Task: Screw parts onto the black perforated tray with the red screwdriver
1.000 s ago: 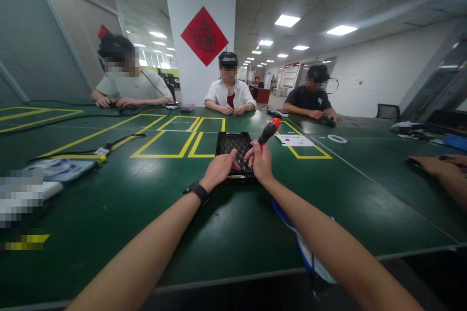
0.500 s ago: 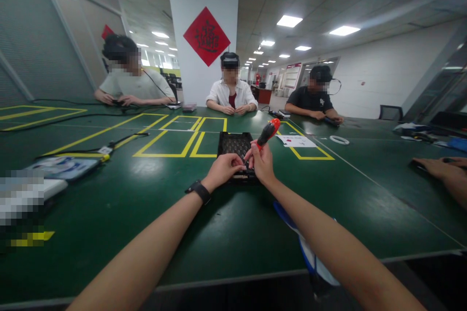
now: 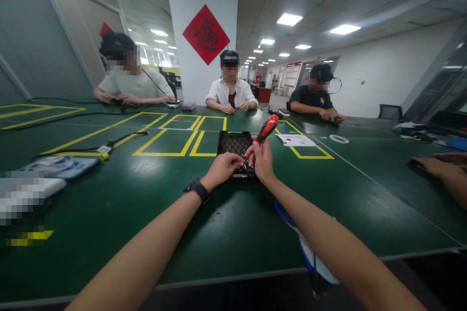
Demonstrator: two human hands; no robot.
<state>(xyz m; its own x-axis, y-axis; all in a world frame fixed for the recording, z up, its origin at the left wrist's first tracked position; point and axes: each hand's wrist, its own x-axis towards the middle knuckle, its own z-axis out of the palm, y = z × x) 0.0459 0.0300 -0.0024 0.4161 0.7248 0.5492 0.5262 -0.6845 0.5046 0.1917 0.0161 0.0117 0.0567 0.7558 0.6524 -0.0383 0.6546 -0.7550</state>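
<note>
My right fingers [image 3: 251, 151] grip the screwdriver [image 3: 268, 128], steeper than before. My left fingers [image 3: 232, 159] bunch over the black case [image 3: 232, 144], any pinch unclear.

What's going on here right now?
The person's right hand holds a tool by its red and black handle, tilted, over the near part of a black tray on the green table. The left hand is close beside it; whether it grips anything is hidden. Three people sit opposite.
</note>
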